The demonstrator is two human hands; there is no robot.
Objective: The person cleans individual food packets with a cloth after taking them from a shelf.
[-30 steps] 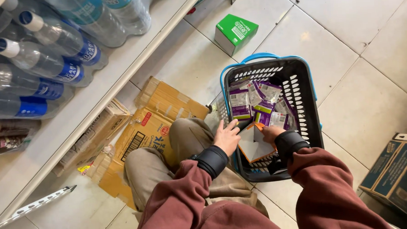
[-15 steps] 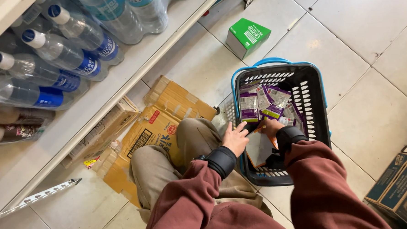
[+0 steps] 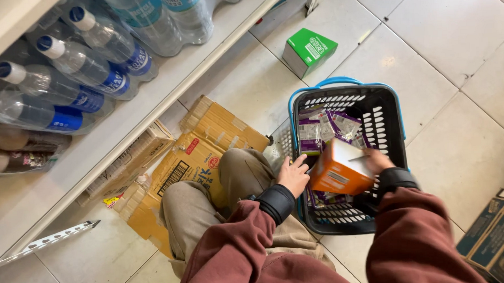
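Right hand (image 3: pixel 376 160) mostly hidden behind orange box (image 3: pixel 340 169). Packets (image 3: pixel 325 130) partly covered by box. Blue carton (image 3: pixel 497 238) cut by frame edge. Bottle (image 3: pixel 15 160) blurred.
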